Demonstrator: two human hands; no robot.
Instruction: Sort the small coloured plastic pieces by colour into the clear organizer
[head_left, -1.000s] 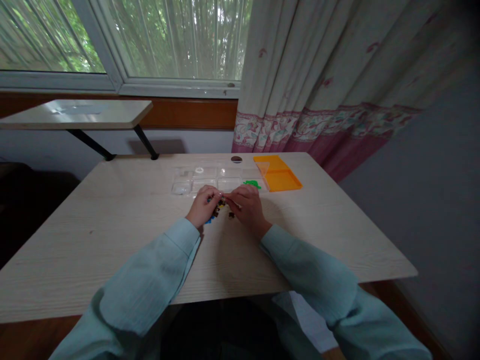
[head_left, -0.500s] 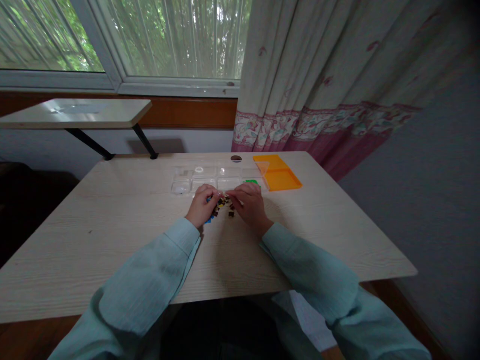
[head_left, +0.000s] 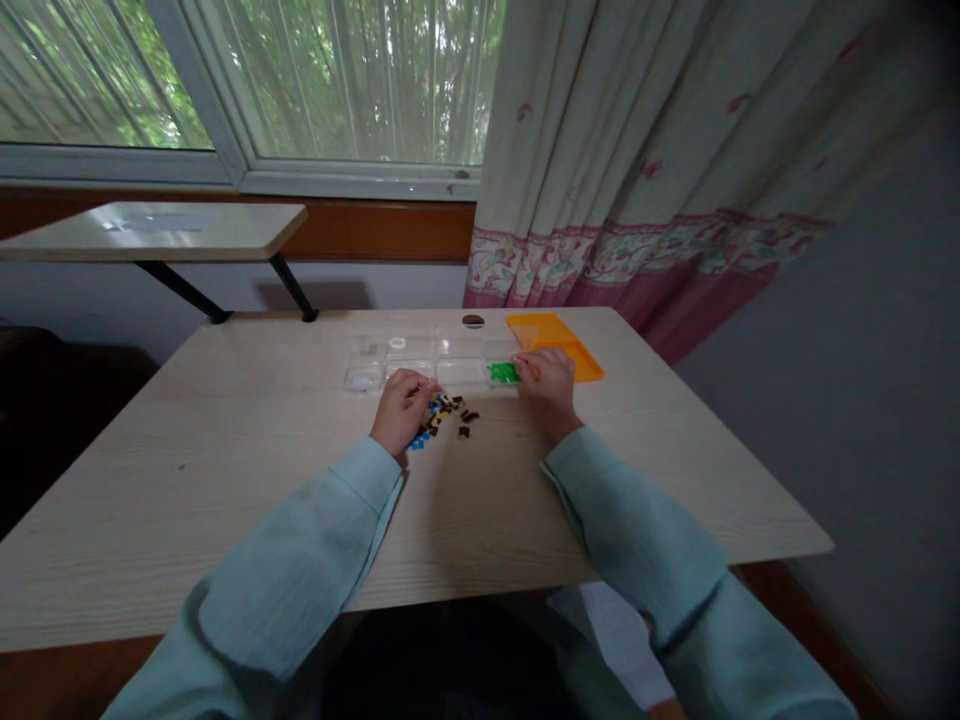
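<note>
A pile of small brown, yellow and blue pieces [head_left: 436, 418] lies on the table, a few brown ones apart on its right. My left hand [head_left: 403, 410] rests at the pile's left side, thumb and finger pinched together; what they hold, if anything, is too small to make out. Behind the pile stands a clear plastic compartment tray [head_left: 459, 374]. Small green pieces [head_left: 503, 373] fill its front right compartment. Beside them, at the tray's right end, is my right hand [head_left: 549, 390], fingers closed in a pinch whose content is hidden.
An orange lid or shallow tray [head_left: 583, 360] lies at the back right, partly behind my right hand. The table [head_left: 262, 480] has a round dark hole [head_left: 473, 321] near its back edge. A raised shelf [head_left: 202, 228] on black legs stands at the back left.
My right hand has moved right and away from the pile to the green pieces, uncovering them and some brown pieces. My left hand has stayed beside the pile.
</note>
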